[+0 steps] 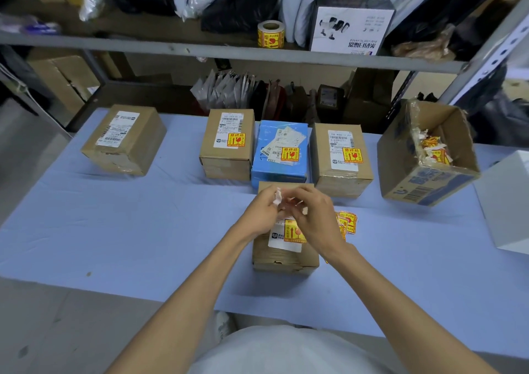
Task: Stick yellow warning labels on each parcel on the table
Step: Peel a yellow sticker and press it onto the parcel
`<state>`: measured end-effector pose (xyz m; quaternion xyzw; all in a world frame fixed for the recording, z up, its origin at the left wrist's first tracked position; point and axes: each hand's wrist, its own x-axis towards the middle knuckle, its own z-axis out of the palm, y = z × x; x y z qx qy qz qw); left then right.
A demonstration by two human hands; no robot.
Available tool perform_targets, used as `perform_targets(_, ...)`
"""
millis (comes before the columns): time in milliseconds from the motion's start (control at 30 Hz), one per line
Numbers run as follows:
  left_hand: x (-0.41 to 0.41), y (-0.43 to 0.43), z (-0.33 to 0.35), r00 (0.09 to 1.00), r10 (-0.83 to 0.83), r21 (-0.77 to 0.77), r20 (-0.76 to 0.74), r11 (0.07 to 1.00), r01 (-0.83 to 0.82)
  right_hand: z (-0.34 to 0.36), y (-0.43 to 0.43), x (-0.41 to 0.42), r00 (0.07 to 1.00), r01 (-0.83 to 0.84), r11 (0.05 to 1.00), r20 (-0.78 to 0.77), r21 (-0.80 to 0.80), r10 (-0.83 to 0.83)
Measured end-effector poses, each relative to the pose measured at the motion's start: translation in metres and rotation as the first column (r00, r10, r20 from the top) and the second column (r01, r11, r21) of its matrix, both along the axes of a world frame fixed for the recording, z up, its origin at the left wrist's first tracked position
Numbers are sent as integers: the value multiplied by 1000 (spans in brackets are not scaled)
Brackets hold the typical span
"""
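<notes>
A brown parcel (284, 254) lies in front of me with a yellow warning label (292, 232) on its white slip. Above it, my left hand (262, 214) and my right hand (313, 216) meet and pinch a crumpled white backing paper (278, 196). Loose yellow labels (347, 224) lie just right of the parcel. Behind stand a labelled brown parcel (226, 144), a labelled blue parcel (282, 153) and another labelled brown parcel (340, 159). A brown parcel (124, 140) at the far left shows no yellow label.
An open cardboard box (429, 156) at the right holds crumpled backing scraps. A white box (506, 202) sits at the right edge. A roll of yellow labels (270, 34) stands on the shelf behind the blue-covered table (128, 230).
</notes>
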<state>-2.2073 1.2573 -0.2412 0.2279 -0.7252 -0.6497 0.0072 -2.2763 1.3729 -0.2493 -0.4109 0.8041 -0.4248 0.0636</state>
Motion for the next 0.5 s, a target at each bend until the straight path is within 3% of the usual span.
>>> perform_targets(200, -6, 3, 6, 992, -114, -92, 51, 989, 118, 4, 7, -8, 993, -49, 998, -110, -31, 45)
perform_targets(367, -8, 6, 9, 1000, 12, 24, 28, 1000, -13, 3, 11, -20, 990, 119, 991, -75, -63, -124)
perform_targets(500, -13, 11, 14, 998, 55, 155, -23, 987, -51, 8, 18, -27, 991, 124, 991, -48, -48, -126)
